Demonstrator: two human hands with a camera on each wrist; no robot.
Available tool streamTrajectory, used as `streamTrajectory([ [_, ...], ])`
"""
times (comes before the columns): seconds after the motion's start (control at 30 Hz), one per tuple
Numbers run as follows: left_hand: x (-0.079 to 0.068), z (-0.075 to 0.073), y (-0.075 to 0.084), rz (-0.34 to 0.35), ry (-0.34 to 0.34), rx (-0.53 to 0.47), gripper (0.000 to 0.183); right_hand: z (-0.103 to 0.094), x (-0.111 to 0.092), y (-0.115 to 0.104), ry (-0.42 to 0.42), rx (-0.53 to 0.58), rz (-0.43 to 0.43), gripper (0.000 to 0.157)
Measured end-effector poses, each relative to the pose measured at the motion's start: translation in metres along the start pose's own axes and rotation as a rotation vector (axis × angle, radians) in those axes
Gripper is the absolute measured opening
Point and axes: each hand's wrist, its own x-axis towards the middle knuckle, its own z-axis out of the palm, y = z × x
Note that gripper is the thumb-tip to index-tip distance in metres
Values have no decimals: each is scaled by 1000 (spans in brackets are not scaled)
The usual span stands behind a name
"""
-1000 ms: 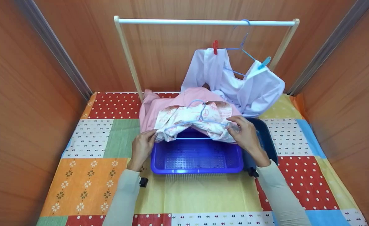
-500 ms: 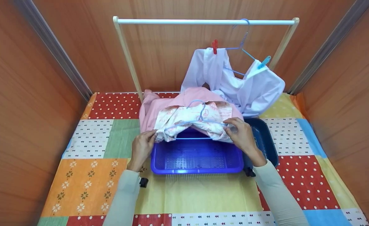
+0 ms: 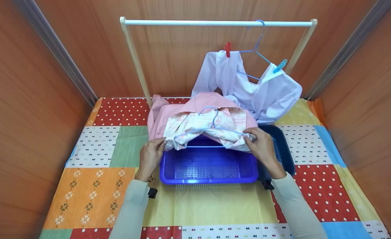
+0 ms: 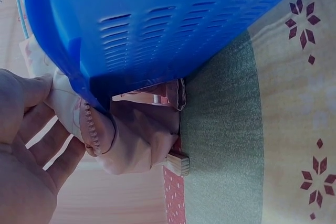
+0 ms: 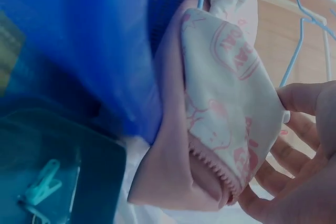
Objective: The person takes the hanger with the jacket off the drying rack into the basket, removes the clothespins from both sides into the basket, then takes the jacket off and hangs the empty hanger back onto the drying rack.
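Observation:
A pink garment (image 3: 203, 99) with a white printed inner side lies draped over the back of a blue-purple basket (image 3: 208, 181). A light-blue hanger (image 3: 195, 130) rests across its white part, hook toward the back. My left hand (image 3: 150, 157) pinches the garment's left edge near the hanger's end, thumb and fingers on the white cloth in the left wrist view. At the opposite end, my right hand (image 3: 263, 147) pinches the cloth's right edge beside the hanger's tip. The right wrist view shows the printed cloth (image 5: 226, 77) hanging folded below the fingers.
A white garment (image 3: 248, 89) hangs behind on a rack (image 3: 182, 23), held by a red clothespin (image 3: 228, 49) and a turquoise clothespin (image 3: 280, 66). Right of the basket stands a dark tray (image 3: 284, 149) with clothespins (image 5: 44, 182) inside. Wooden panels (image 3: 364, 99) enclose the patchwork-covered table.
My right hand slid slightly left along the hanger, then back right to its end, where it pinches the cloth. The left hand, garment and hanger stay almost still.

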Motion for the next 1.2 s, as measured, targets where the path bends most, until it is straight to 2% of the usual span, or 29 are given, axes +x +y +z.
streamTrajectory([
  [0.57,-2,-2,-1,-18,24,3,17,-9,-15,20,39,-71,139,17],
  [1.0,-3,-2,-4,14,35,8,18,-11,-23,31,62,-77,168,19],
  [1.2,-4,-3,-5,17,29,-8,18,-12,-26,34,51,-67,213,18],
])
